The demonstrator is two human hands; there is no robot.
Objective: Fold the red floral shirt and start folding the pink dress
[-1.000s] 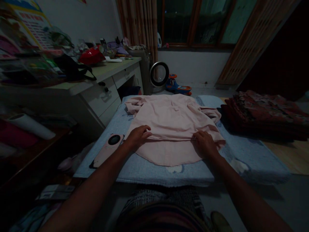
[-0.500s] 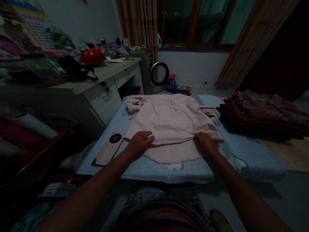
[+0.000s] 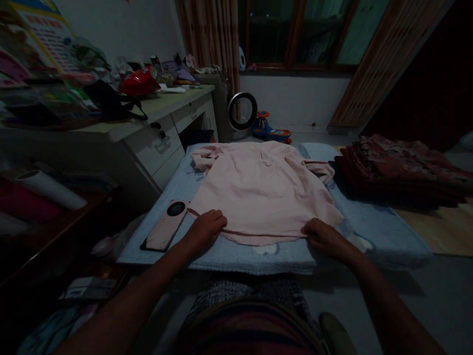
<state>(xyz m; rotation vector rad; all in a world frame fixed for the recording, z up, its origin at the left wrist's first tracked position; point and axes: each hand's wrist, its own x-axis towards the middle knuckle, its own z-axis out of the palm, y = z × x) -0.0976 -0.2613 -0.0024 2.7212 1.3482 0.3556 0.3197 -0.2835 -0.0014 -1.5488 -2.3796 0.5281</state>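
Note:
A pale pink shirt lies spread on a blue cloth-covered table, its collar end away from me and its hem towards me. My left hand is closed on the hem at the left, fingers pinching the fabric. At the right part of the hem, my right hand grips the cloth in the same way. A strip of the shirt's under layer shows below the upper hem. Left of the shirt rests a pink phone with a round black camera ring, near my left forearm.
Folded dark red patterned cloths are stacked to the right. A white desk with drawers and clutter stands at the left. Behind the table are a round ring-shaped fan and a blue and orange ride-on toy.
Both hands have closed on the upper hem and drawn it towards me. The upper layer now lies flatter and covers more of the under layer.

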